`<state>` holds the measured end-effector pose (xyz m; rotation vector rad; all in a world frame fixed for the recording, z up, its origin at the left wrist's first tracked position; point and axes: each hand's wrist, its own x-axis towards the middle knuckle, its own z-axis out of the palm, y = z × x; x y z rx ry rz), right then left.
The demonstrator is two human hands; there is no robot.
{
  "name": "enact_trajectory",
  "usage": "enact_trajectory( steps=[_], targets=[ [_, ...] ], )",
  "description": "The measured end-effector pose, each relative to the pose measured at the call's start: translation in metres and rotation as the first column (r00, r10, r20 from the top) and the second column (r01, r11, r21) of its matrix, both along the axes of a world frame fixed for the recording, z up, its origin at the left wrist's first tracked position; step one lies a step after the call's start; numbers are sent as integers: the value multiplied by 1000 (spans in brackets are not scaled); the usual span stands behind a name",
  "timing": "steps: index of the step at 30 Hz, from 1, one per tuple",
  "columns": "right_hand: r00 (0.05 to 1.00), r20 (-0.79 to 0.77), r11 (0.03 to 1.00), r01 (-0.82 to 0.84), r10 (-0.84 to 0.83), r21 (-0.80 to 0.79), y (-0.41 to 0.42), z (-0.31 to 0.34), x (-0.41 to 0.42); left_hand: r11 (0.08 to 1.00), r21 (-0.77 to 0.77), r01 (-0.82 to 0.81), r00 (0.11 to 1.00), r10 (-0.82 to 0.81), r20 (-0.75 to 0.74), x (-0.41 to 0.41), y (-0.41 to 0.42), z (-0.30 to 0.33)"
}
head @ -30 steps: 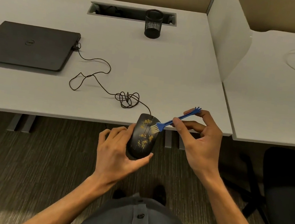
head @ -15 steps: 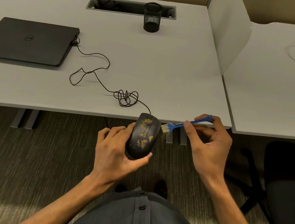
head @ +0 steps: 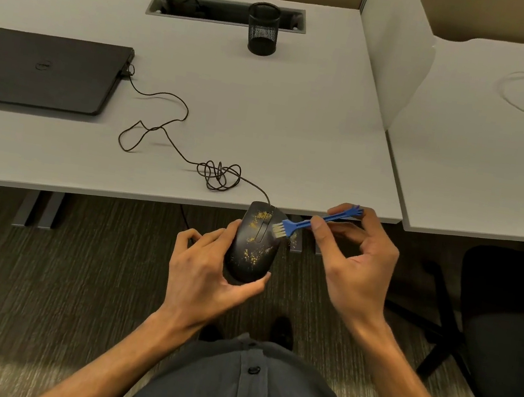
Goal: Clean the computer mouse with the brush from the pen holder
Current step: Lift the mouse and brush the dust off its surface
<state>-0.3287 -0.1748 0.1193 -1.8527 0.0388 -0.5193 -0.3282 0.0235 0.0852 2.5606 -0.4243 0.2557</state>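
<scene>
A black wired computer mouse point(head: 252, 242) speckled with yellow crumbs is held in the air just off the desk's front edge, cupped from below and the left by my left hand point(head: 207, 268). My right hand point(head: 359, 262) pinches the handle of a small blue brush point(head: 312, 223) between thumb and fingers. Its pale bristles rest on the mouse's upper right side, and some crumbs hang at that edge. The black mesh pen holder point(head: 263, 28) stands at the back of the desk and looks empty.
The mouse cable point(head: 173, 145) coils across the grey desk point(head: 265, 114) to a closed black laptop point(head: 44, 70) at the left. A white divider panel point(head: 394, 52) separates a second desk at the right. A black office chair point(head: 504, 333) stands at the right on carpet.
The brush left the mouse's top, swung out to the right, then came back onto the mouse's upper right side. The yellow crumbs near the mouse's front look thinner. My left hand kept its hold.
</scene>
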Motion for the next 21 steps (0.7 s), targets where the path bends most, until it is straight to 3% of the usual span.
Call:
enact_trajectory(
  steps=[4,8,12,17,21],
  targets=[
    [989,-3,988,-149,149,-30,13,-3,-11,1000,-6,6,1000,-5,15,-1,-3,2],
    [999,-26,999,-34,33,-11,0,-8,-11,1000,-25,-12,999,14,42,0,-3,4],
    [996,63,998,65,-65,5,-4,-6,-14,999,-38,-34,997,36,62,0,-4,5],
    [979,110,985,-172,173,-23,23,0,-22,999,-21,-31,998,31,48,1,-5,8],
    [976,123,981,-169,181,-97,19,-5,-22,999,-9,-35,998,35,52,4,-4,10]
  ],
)
